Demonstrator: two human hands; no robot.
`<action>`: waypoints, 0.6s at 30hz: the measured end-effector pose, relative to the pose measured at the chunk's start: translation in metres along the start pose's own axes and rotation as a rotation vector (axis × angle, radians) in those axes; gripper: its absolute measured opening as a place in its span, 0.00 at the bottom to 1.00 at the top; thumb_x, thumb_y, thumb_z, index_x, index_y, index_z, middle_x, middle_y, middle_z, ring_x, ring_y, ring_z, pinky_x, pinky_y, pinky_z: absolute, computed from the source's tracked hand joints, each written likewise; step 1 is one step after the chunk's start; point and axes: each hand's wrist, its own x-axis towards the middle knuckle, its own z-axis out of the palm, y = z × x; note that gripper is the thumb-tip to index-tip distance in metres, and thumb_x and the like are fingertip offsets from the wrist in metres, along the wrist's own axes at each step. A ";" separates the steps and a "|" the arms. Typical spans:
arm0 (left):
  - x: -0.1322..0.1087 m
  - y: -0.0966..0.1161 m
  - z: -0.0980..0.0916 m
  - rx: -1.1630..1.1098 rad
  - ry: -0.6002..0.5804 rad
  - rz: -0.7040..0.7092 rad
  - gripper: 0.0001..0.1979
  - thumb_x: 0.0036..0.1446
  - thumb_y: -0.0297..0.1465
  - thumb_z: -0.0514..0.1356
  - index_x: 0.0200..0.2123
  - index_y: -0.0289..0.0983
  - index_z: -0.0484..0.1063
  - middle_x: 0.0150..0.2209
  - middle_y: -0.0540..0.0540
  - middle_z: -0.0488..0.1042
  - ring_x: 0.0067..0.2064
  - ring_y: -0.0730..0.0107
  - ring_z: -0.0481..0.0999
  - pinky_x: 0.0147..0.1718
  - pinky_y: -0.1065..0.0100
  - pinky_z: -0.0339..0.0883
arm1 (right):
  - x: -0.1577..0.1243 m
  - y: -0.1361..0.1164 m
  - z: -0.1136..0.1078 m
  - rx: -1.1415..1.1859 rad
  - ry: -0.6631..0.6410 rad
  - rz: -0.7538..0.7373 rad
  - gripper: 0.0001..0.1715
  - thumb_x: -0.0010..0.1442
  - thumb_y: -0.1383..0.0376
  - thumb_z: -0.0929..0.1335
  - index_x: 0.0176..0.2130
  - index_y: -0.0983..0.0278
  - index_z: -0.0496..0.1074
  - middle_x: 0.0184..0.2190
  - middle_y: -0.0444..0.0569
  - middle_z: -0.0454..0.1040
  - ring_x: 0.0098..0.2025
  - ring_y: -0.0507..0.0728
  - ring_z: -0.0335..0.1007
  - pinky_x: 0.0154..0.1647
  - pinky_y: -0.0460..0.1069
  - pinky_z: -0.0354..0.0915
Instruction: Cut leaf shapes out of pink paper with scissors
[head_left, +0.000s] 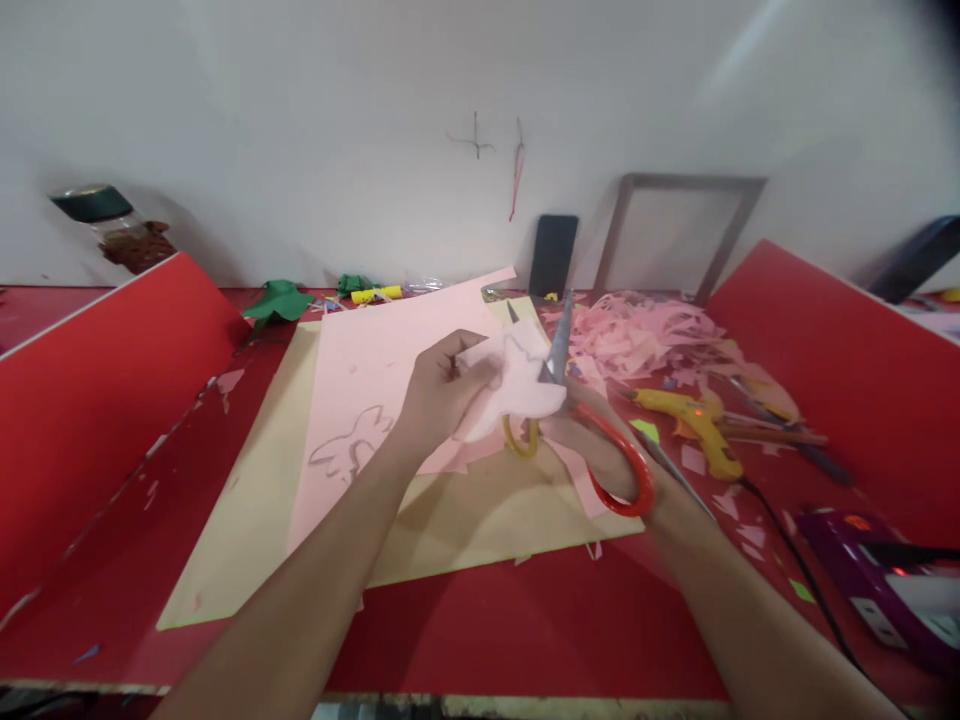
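A small white paper cutout (517, 385) with pencil lines is pinched between the thumb and fingers of my left hand (450, 385). My right hand (596, 450) grips scissors (634, 470) with a red handle loop, their blades parted and pointing up at the cutout's right edge. A yellow loop (521, 440) shows below the paper. Beneath my hands lies a large pink sheet (375, 360) with a pencil-drawn shape (349, 445) at its lower left. That sheet rests on a yellow sheet (247, 500).
Pink paper shreds (652, 335) are heaped at the back right, near a yellow glue gun (697, 420). A purple device (862, 580) stands at the right. Red panels (112, 400) flank the red table. A dark phone (553, 255) leans on the wall beside a grey frame (686, 183).
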 end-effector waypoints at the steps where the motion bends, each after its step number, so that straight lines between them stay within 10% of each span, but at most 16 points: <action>1: -0.001 0.002 0.001 0.037 -0.003 0.016 0.13 0.56 0.40 0.68 0.30 0.38 0.74 0.27 0.50 0.74 0.29 0.73 0.69 0.30 0.71 0.63 | 0.001 0.000 -0.001 -0.007 -0.006 0.009 0.25 0.58 0.48 0.71 0.47 0.61 0.72 0.33 0.48 0.74 0.36 0.58 0.70 0.37 0.52 0.68; 18: 0.000 0.008 0.000 -0.022 -0.025 -0.064 0.18 0.51 0.40 0.71 0.21 0.37 0.70 0.21 0.52 0.70 0.23 0.76 0.63 0.23 0.71 0.57 | 0.000 -0.017 -0.006 -0.032 -0.089 0.069 0.12 0.56 0.58 0.71 0.40 0.61 0.74 0.31 0.47 0.75 0.35 0.58 0.71 0.36 0.51 0.66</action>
